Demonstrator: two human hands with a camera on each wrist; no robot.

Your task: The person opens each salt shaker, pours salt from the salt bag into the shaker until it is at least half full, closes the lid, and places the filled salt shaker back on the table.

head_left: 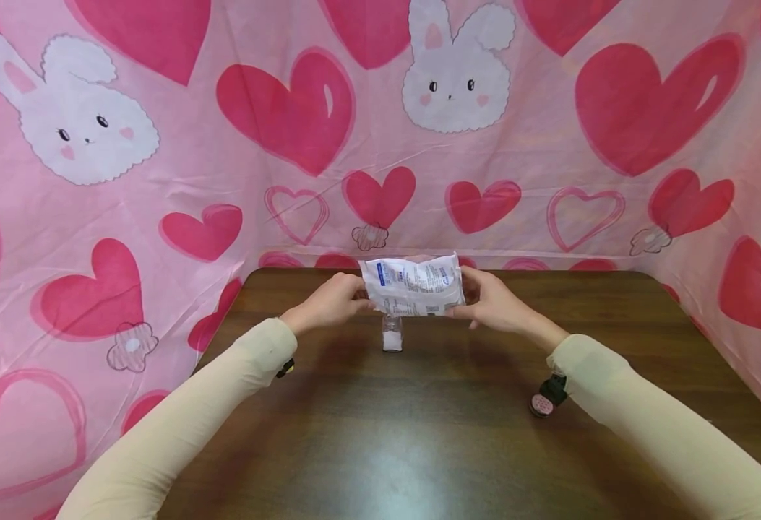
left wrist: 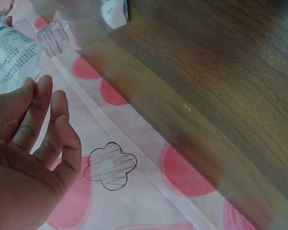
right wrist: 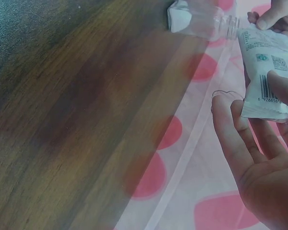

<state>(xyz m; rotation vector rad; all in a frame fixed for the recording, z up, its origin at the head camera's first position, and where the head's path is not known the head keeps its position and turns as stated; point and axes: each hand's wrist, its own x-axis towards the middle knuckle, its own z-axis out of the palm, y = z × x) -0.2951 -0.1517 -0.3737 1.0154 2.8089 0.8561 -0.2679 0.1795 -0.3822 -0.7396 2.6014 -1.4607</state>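
1. Head view. A bottle stands upright on the table, something white low in it. A printed packet is held up above the bottle, its lower edge hiding the bottle's mouth. Hands apart, one at each end of the packet: left hand to the left of the bottle, right hand to the right. Both grip. Patterned cloth hangs behind the bottle.

2. Left wrist view. Thumb and forefinger of the left hand pinch together at the packet's edge, near the bottle; the other fingers curve loosely. Shows what the head view hides: the bottle's threaded neck, no cap visible on it. Packet and neck very close; cannot tell whether they touch.

3. Right wrist view. Right thumb lies over the packet's face, fingers behind, at the end farther from the bottle. Only here does the barcode read clearly. No opening in the packet is made out in any view.

4. Risks, my judgement. The packet so near the neck could tip the bottle, if either hand dips or swings; neither hand steadies it. A tipped, capless bottle might spill its white contents. A hard, uneven pull from the two ends could tear the packet suddenly and scatter whatever is inside around the bottle.
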